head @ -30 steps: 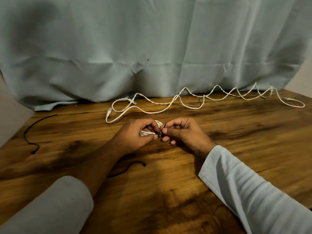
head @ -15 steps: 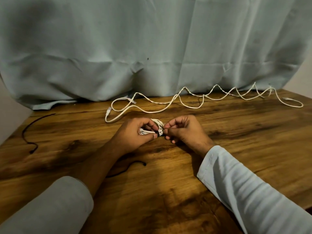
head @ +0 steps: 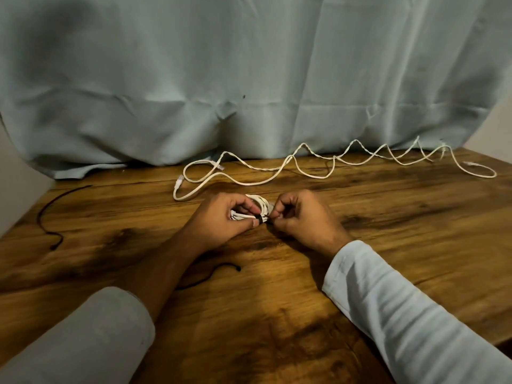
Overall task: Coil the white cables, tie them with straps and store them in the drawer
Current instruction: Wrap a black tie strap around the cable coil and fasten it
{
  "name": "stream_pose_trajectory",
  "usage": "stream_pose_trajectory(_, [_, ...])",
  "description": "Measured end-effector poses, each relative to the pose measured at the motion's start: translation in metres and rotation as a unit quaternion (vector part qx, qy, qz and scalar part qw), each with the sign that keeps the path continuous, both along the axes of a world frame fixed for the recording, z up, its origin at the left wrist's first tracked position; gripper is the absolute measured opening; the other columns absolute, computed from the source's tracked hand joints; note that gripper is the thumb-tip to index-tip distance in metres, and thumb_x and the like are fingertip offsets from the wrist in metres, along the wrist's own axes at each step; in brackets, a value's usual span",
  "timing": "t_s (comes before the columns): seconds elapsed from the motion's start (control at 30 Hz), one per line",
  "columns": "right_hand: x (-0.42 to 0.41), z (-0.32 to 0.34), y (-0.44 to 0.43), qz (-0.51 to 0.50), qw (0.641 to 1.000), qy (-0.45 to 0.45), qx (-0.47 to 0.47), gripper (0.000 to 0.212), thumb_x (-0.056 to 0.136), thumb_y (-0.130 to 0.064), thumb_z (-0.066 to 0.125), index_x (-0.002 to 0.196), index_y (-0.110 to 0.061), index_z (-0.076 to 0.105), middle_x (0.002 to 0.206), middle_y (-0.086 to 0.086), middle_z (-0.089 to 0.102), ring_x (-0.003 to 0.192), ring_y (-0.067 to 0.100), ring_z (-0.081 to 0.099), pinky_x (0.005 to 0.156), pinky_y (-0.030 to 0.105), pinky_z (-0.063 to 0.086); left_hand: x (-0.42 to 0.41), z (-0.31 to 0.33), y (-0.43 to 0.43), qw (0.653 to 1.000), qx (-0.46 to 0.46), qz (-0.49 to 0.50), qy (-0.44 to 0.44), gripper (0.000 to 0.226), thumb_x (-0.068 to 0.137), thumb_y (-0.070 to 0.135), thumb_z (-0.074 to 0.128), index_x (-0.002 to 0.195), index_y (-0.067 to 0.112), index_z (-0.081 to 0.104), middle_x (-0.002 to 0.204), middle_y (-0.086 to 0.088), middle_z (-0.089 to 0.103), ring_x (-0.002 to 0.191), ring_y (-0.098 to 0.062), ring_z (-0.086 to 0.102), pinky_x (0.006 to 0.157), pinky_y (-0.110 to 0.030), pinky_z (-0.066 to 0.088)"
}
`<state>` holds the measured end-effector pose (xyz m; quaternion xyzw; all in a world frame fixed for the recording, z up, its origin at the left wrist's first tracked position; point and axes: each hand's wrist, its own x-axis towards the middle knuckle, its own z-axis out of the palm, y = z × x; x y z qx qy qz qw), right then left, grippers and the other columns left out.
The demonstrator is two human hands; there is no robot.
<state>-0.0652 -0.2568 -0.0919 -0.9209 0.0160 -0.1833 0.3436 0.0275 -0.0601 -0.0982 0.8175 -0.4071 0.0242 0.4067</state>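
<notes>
Bare tabletop point(head: 415, 245): open, 3 to 5 o'clock.
Loose cable point(head: 260, 168): bars 12 to 2.
Black strap point(head: 40, 217): 9.
Curtain point(head: 249, 92): closes 12.

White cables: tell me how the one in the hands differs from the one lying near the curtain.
1. The held cable is wound into a small tight coil; the far cable sprawls in loose waves across the table.
2. The held cable has a black strap around it; the far cable has none.
3. The left hand grips the held cable; the far cable lies untouched.
Both are white.
</notes>
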Motion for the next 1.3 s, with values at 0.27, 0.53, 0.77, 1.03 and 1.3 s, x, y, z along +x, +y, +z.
stream_pose_trajectory(0.27, [-0.004, 0.010, 0.005, 0.028, 0.995, 0.001, -0.097, 0.010, 0.080, -0.015, 0.081, 0.083, -0.024, 0.078, 0.079, -0.011, 0.074, 0.075, 0.002, 0.068, 0.073, 0.032, 0.059, 0.000, 0.000, 0.000, 1.000, 0.002, -0.004, -0.008, 0.022, 0.083, 0.022, 0.083, 0.103, 0.027, 0.078, 0.097, 0.017, 0.076, 0.094, 0.004, 0.068, 0.090, -0.024, 0.055])
stream_pose_trajectory(0.53, [0.000, 0.010, 0.006, 0.052, 0.990, -0.007, -0.134, 0.017, 0.090, -0.015, 0.073, 0.097, -0.029, 0.080, 0.090, -0.013, 0.076, 0.084, 0.002, 0.068, 0.080, 0.035, 0.060, 0.003, -0.001, 0.000, 1.000, 0.005, -0.016, -0.010, 0.024, 0.083, 0.022, 0.084, 0.106, 0.025, 0.079, 0.102, 0.016, 0.076, 0.096, 0.006, 0.068, 0.086, -0.014, 0.051])
stream_pose_trajectory(0.77, [0.001, 0.006, 0.006, 0.056, 0.994, -0.029, -0.086, 0.014, 0.091, -0.016, 0.076, 0.098, -0.026, 0.081, 0.094, -0.011, 0.077, 0.087, 0.001, 0.068, 0.081, 0.029, 0.058, 0.007, -0.003, 0.001, 1.000, 0.001, -0.022, -0.004, 0.025, 0.081, 0.023, 0.086, 0.105, 0.024, 0.079, 0.101, 0.015, 0.077, 0.098, 0.003, 0.069, 0.094, -0.031, 0.056])
stream_pose_trajectory(1.03, [-0.002, 0.002, 0.008, 0.036, 0.997, -0.032, -0.056, 0.017, 0.090, -0.012, 0.076, 0.095, -0.028, 0.080, 0.091, -0.012, 0.077, 0.085, 0.002, 0.069, 0.080, 0.032, 0.058, 0.008, -0.001, 0.002, 0.999, 0.003, -0.039, 0.010, 0.027, 0.083, 0.017, 0.084, 0.109, 0.023, 0.079, 0.104, 0.015, 0.077, 0.100, 0.003, 0.069, 0.098, -0.033, 0.055])
stream_pose_trajectory(1.3, [-0.001, -0.003, 0.014, 0.033, 0.995, -0.065, -0.072, 0.014, 0.087, -0.012, 0.076, 0.091, -0.025, 0.078, 0.088, -0.009, 0.074, 0.084, 0.008, 0.067, 0.077, 0.037, 0.057, 0.012, -0.002, 0.007, 0.997, 0.005, -0.062, 0.050, 0.031, 0.085, 0.004, 0.079, 0.110, 0.023, 0.078, 0.105, 0.013, 0.077, 0.101, 0.000, 0.070, 0.095, -0.026, 0.053])
